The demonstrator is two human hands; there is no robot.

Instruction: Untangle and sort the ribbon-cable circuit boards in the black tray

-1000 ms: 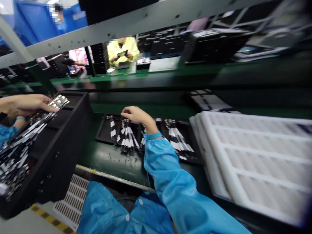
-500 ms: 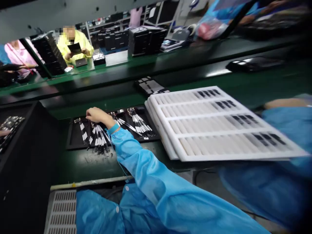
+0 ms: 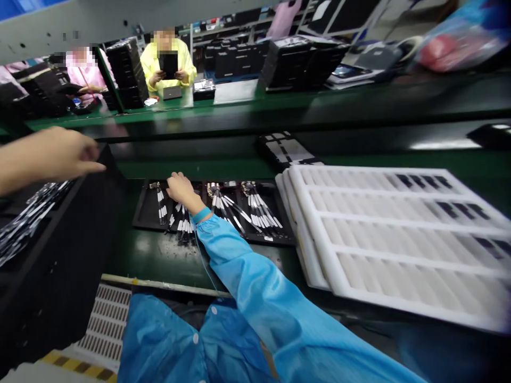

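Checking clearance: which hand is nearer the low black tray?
Right. The right hand is over the low black tray, second compartment from left. The other hand, over the tall black box at far left, is farther; whose is unclear.

The hand at the left edge (image 3: 59, 154) has let go of the flex-cable strips (image 3: 35, 215). The right hand (image 3: 181, 190) now covers the connector ends lately visible beneath it. The yellow-clad worker's (image 3: 186, 57) dark panel (image 3: 168, 65) has turned upright.
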